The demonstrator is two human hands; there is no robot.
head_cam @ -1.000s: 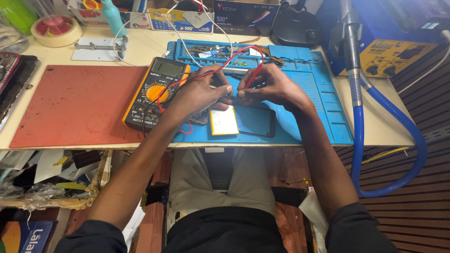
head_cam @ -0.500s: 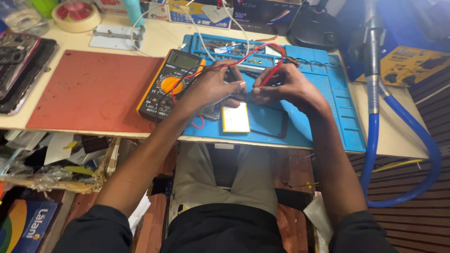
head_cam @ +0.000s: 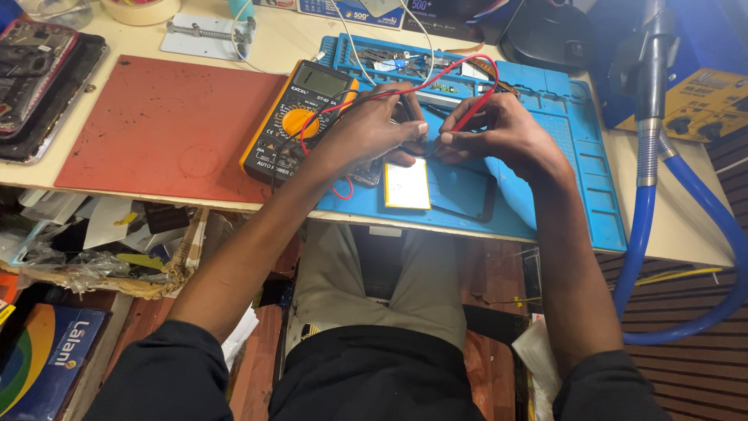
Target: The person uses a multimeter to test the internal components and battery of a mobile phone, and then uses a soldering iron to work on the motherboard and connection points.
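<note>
Two probes are held: a black one is pinched in the left hand (head_cam: 372, 125), a red probe (head_cam: 470, 117) in the right hand (head_cam: 491, 132), over one opened phone (head_cam: 436, 187) on the blue mat (head_cam: 576, 156). One multimeter (head_cam: 300, 121) is partly hidden beside the left wrist.

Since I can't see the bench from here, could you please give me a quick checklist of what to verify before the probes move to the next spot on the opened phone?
1. Red probe held in the right hand: ok.
2. Black probe in the left hand: ok, though its tip is hidden.
3. Both tips touching the opened phone: cannot tell, fingers cover the contact spot.
4. Multimeter within sight, dial turned off its rest position: cannot tell; display too small to read.
5. Red lead free of snags: ok, it arcs loosely over the blue mat.
6. Yellowish battery lying flat, clear of the tips: ok.
</note>
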